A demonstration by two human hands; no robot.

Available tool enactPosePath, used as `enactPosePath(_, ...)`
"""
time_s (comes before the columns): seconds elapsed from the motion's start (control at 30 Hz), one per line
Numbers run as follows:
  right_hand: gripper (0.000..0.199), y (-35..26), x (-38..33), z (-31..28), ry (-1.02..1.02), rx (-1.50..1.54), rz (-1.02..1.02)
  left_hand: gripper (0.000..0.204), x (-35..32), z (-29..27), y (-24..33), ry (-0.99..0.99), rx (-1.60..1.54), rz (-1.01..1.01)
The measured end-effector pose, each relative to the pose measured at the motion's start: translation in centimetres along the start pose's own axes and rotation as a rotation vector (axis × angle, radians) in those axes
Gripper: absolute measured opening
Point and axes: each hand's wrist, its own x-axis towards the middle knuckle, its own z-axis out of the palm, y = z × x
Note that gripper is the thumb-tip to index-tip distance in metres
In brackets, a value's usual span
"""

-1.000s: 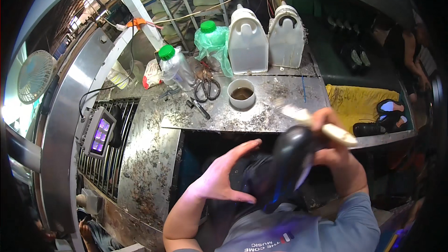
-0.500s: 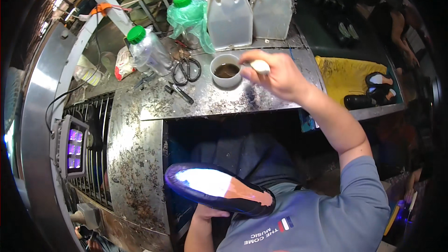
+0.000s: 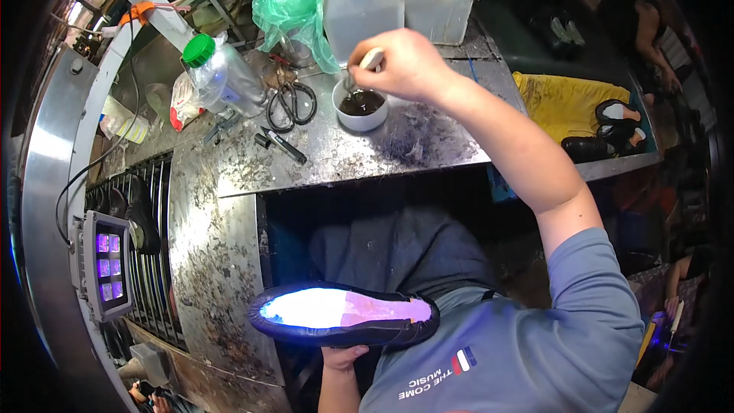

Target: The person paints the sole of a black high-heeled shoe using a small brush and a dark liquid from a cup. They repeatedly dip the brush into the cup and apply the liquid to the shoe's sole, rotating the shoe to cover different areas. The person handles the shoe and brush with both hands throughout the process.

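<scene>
In my left hand [image 3: 343, 356] rests a black shoe [image 3: 390, 330], sole side up, held from beneath near my lap. A bluish-white glow covers the front of its underside; the rear part looks pinkish. My right hand [image 3: 407, 66] is closed on a brush [image 3: 372, 60] with a pale handle. The brush's lower end reaches down into a white cup [image 3: 362, 121] of dark liquid on the metal bench; its tip is hidden there. Left of the cup lie black-handled scissors [image 3: 292, 107] and a black marker pen [image 3: 287, 147].
A lit purple lamp [image 3: 108, 266] stands at the left beside metal bars [image 3: 157, 275]. Green-capped jars [image 3: 200, 52] and whitish plastic containers [image 3: 362, 8] line the bench's back. At the right, more shoes [image 3: 616, 121] sit by a yellow cloth [image 3: 562, 111]. Another person's arm [image 3: 656, 46] shows far right.
My right hand has moved from beside the cup to above it, and the brush now dips in. The shoe has swung to lie more level and shifted slightly left.
</scene>
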Motion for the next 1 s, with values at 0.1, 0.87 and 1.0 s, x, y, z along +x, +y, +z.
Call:
enactPosePath(0.1, 0.021, -0.1, -0.8, 0.4, 0.116, 0.063, -0.112, 0.085, 0.3, 0.8, 0.8, -0.022, 0.132, 0.067)
enactPosePath(0.87, 0.023, -1.2, -9.3, -3.4, -0.114, 0.776, -0.066, 0.033, 8.0, 10.2, 15.5, -0.524, 2.012, 0.939)
enactPosePath(1.0, 0.023, -3.8, -12.0, -3.9, -0.316, 0.912, -0.106, 0.035, 7.6, 11.0, 16.7, -0.64, 2.107, 0.912)
